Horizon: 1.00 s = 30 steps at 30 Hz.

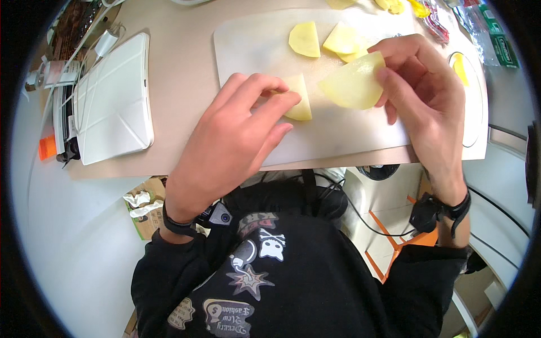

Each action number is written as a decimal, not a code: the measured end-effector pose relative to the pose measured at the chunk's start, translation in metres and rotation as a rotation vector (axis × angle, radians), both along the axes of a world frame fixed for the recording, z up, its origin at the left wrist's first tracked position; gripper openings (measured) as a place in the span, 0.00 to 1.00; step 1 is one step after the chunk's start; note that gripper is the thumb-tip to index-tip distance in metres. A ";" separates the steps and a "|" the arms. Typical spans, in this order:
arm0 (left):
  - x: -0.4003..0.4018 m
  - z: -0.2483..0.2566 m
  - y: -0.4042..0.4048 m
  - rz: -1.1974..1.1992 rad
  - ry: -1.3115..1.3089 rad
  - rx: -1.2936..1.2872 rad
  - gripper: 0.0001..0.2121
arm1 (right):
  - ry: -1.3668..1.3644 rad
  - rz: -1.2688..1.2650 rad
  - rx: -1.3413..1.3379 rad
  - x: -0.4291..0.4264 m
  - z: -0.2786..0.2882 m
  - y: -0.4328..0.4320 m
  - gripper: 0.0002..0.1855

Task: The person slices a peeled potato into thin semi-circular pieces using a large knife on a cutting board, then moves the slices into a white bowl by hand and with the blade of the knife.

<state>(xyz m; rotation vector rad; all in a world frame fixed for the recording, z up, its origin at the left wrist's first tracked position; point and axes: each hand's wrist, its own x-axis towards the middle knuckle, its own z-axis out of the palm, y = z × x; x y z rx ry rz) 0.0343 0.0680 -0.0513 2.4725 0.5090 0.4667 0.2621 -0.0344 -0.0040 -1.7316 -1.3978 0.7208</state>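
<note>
Between the thumb and fingers of my right hand (422, 80) is a thin, pale yellow slice, apparently potato (355, 82), raised over the white cutting board (338, 139). My left hand (241, 122) is over the left part of the board, its fingertips at another cut yellow piece (299, 103); whether they grip it or only touch it I cannot tell. Farther back on the board lies a half-round yellow slice (305, 40). To its right, more slices (343, 38) overlap, partly behind the held one.
A white folded-cover tablet case (114, 101) with cables lies at the left. Plastic packaging with green labels (498, 42) is at the back right. Yellow scraps (391, 5) sit behind the board. A round clear lid or plate (471, 110) lies right of my right hand.
</note>
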 end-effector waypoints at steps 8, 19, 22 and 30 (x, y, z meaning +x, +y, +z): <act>-0.016 -0.006 -0.014 0.029 -0.026 -0.242 0.15 | 0.553 -0.253 -0.008 -0.043 -0.041 -0.013 0.16; -0.015 -0.013 -0.012 0.148 -0.085 -0.048 0.13 | 0.242 -0.289 0.041 -0.068 -0.060 -0.010 0.10; -0.017 -0.018 -0.011 0.139 -0.104 -0.055 0.13 | -0.051 -0.213 0.011 -0.067 -0.057 -0.009 0.14; -0.018 -0.023 -0.010 0.140 -0.129 -0.040 0.14 | -0.308 -0.078 0.171 -0.054 -0.060 -0.006 0.11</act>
